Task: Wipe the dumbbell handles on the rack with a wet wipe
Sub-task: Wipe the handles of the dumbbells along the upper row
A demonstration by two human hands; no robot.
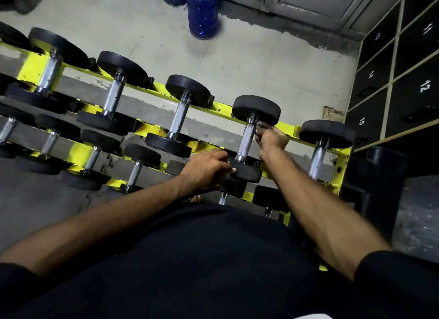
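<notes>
Top tier of the rack point(222, 107): open gaps separate neighbouring dumbbells, with floor visible through each.

- **Centre frame:** a clear gap lies between the third dumbbell point(179, 119) and the fourth dumbbell point(247, 140).
- **Fourth handle:** bare along its middle. The right hand point(270, 138), pinching a wet wipe point(259, 123), occupies its upper end. The left hand point(206, 169) grips its near head.
- **Right of it:** the right forearm crosses the near part of the gap toward the end dumbbell point(318, 157).
- **Right edge:** lockers point(413, 92) stand close beside the rack's end.
- **Lower left:** lower-tier dumbbells point(136, 169) crowd the space beneath.

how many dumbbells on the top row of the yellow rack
5 dumbbells in full view, left to right: first, second, third, fourth, fifth. A sixth looks cut off at the left edge.
</notes>
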